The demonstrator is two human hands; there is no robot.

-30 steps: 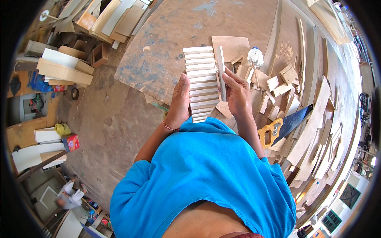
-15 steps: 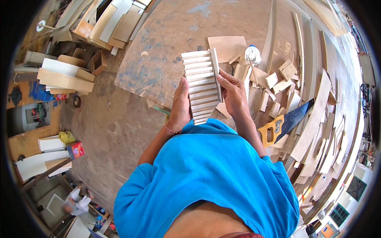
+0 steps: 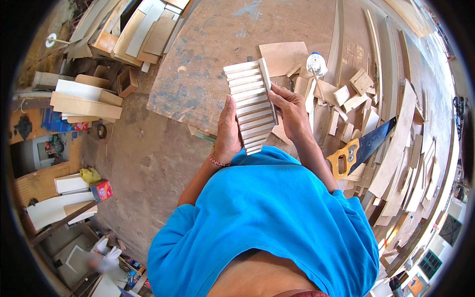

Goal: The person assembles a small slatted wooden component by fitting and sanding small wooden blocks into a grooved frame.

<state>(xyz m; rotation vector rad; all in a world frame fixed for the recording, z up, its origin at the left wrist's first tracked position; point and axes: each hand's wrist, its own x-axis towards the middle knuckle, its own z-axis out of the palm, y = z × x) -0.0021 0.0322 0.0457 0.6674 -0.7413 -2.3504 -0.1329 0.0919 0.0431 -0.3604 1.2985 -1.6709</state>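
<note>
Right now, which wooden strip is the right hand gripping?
The narrow strip along the right edge of the slatted piece. The right hand pinches it; the loose offcuts around the handsaw lie untouched.

left hand, thumb extended — right hand opposite, fingers bent — forearms angled inward

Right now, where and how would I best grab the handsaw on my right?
Probably by the yellow handle, with your right hand coming from the left: its closed loop lies nearest your right forearm, while the blade points away toward the upper right.
</note>
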